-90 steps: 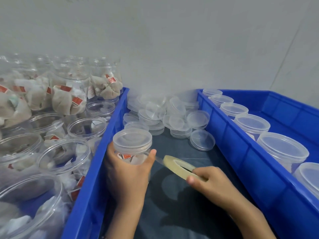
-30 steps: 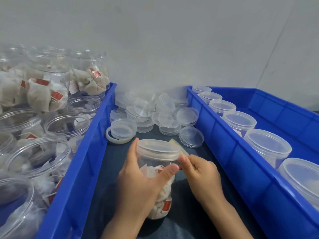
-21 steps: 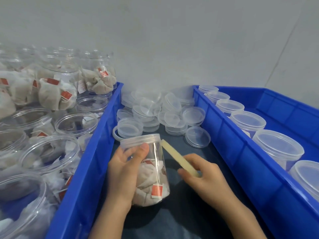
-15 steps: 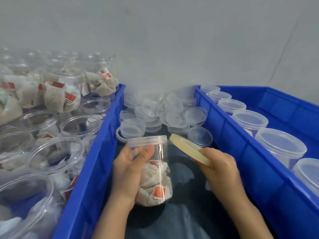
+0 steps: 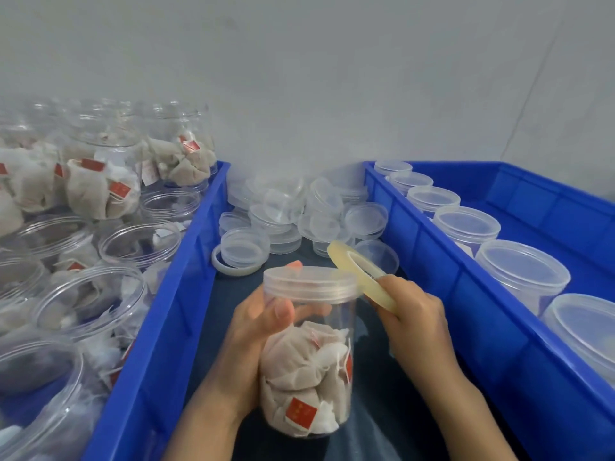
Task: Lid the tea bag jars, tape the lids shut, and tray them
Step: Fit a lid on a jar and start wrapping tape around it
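in left hand, jar seemingly near-upright, lid up.

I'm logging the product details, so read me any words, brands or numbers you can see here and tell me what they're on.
No readable text anywhere.
Red tags on the tea bags in the held jar: the nearest tag shows only small yellow marks, no words.
Red tags on the tea bags in the open jars on the left: too small and blurred to read.
Tape roll, lids, blue trays: no print visible.
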Demonstrator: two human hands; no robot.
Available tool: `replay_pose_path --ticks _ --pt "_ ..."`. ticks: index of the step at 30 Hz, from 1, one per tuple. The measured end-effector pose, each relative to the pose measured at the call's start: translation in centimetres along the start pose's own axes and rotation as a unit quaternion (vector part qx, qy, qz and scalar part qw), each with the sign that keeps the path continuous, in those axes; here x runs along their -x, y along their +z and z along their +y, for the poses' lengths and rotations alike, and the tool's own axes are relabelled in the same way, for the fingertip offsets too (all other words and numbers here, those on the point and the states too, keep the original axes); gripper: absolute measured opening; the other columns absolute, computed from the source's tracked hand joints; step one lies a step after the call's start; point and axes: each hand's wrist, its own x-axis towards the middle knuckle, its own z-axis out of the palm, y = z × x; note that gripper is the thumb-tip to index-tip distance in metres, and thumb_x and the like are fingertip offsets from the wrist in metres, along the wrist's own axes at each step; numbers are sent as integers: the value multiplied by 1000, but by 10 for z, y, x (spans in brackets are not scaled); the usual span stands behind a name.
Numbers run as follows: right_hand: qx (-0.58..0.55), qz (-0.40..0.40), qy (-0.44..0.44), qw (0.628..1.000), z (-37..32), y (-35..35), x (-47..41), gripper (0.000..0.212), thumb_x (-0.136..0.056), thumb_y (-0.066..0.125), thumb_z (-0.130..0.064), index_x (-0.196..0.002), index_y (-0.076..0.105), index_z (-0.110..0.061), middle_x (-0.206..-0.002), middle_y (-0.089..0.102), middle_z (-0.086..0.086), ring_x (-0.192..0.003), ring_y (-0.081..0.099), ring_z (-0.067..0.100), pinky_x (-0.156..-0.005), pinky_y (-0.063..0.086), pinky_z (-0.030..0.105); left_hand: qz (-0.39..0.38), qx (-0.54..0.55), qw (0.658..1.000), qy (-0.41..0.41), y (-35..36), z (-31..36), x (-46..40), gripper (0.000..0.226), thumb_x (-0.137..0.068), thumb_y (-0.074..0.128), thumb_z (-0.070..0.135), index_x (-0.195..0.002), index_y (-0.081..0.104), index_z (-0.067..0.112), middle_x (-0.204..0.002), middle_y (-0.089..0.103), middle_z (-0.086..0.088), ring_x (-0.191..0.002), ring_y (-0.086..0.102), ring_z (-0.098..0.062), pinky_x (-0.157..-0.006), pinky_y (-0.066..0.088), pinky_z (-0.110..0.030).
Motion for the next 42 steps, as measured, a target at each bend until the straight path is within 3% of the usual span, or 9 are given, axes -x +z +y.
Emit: replay_pose_path --ticks 6,10,15,18,22,26,32,37,42 --pt "63 -50 4 997 -8 8 6 17 -82 57 -9 -71 50 -20 -66 46 -12 -67 41 11 -74 28 32 -113 -71 991 6 8 -1 -2 77 -53 83 56 -121 62 29 -126 61 -8 -122 54 -25 -103 43 -35" --pt "93 -18 12 995 -10 9 7 18 -75 71 -13 -69 56 -19 -64 49 -14 -63 41 9 -70 26 30 -98 -141 985 4 12 -3 -2 102 -44 82 64 -133 45 32 -128 60 11 -124 51 -7 -94 42 -15" --pt "78 25 41 996 -10 10 2 24 -79 64 -13 -63 47 -17 -58 48 -9 -57 36 12 -66 29 31 75 -320 944 30 10 -7 -3 136 -22 60 91 -142 23 41 -124 46 24 -112 47 3 -96 40 -21" --pt "77 48 50 995 -9 9 3 27 -78 66 -3 -61 47 -11 -53 49 0 -51 41 26 -59 33 31 213 -252 939 93 4 -7 -8 81 -49 71 67 -121 46 40 -107 63 16 -96 57 4 -83 46 -16" --pt "66 -40 57 995 -16 13 5 15 -91 54 -23 -94 59 -10 -82 65 8 -78 58 32 -65 42 37 238 -145 954 110 6 -10 -8 34 -85 60 29 -119 57 33 -111 68 9 -107 61 -3 -98 46 -34" --pt "-7 -59 59 996 -26 14 9 36 -93 49 -31 -127 47 -20 -105 66 7 -95 59 33 -76 44 39 217 -260 933 122 16 -3 -2 73 -61 60 72 -127 31 60 -124 54 19 -110 54 5 -89 47 -19" --pt "-30 -66 34 997 -26 10 9 74 -90 50 -33 -148 4 -28 -105 66 2 -86 62 28 -63 36 30 201 -654 725 76 32 24 -17 111 -49 37 91 -145 6 46 -146 30 14 -127 23 -11 -101 31 -37" --pt "-65 -130 48 988 -24 -9 2 77 -81 53 -28 -137 4 -48 -69 60 -3 -64 59 17 -61 49 37 102 -715 692 -3 37 47 -28 88 -74 45 70 -145 -2 45 -148 32 7 -130 23 -24 -104 25 -39" --pt "-192 -275 77 939 -24 -25 13 86 -72 59 -30 -133 6 -60 -58 58 -9 -52 51 0 -53 41 18 -59 -807 575 -117 54 55 -30 76 -94 48 30 -140 -6 56 -157 -4 -5 -140 4 -36 -111 13 -47"
